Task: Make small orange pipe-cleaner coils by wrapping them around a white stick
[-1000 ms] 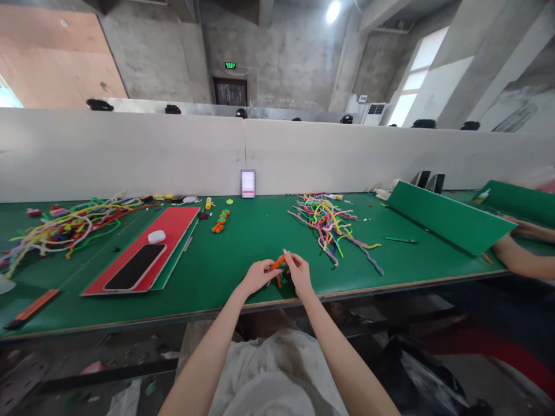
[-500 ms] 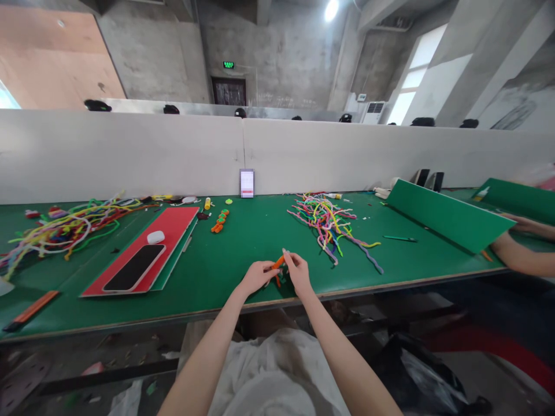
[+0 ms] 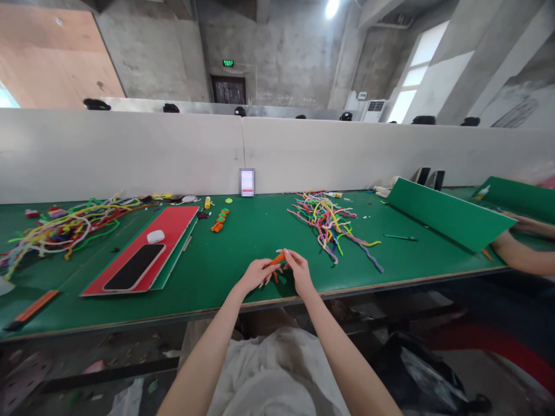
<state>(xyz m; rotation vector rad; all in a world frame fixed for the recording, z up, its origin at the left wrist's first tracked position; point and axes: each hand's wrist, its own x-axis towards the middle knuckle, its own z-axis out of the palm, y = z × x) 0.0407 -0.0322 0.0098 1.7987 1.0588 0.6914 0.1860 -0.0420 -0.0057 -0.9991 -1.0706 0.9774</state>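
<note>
An orange pipe cleaner point(image 3: 278, 259), bent, is held between my two hands just above the near edge of the green table. My left hand point(image 3: 256, 275) pinches it from the left, and my right hand point(image 3: 298, 270) grips its upper right end with the fingertips. One orange length hangs down below the fingers. A finished-looking orange and green twisted pipe-cleaner piece point(image 3: 220, 221) lies farther back on the left. To the right rests a loose pile of coloured pipe cleaners point(image 3: 327, 222).
A red board point(image 3: 169, 231) carries a dark phone point(image 3: 135, 267) and a white case point(image 3: 156, 236). More pipe cleaners point(image 3: 65, 231) lie far left, near an orange-black cutter point(image 3: 32, 309). At right stand a green board point(image 3: 446, 214), a green pen point(image 3: 401, 237) and another person's arm point(image 3: 524, 254).
The orange pipe cleaner has tilted flatter between my hands. My right fingertips have shifted slightly, and the left fingers show more below it.
</note>
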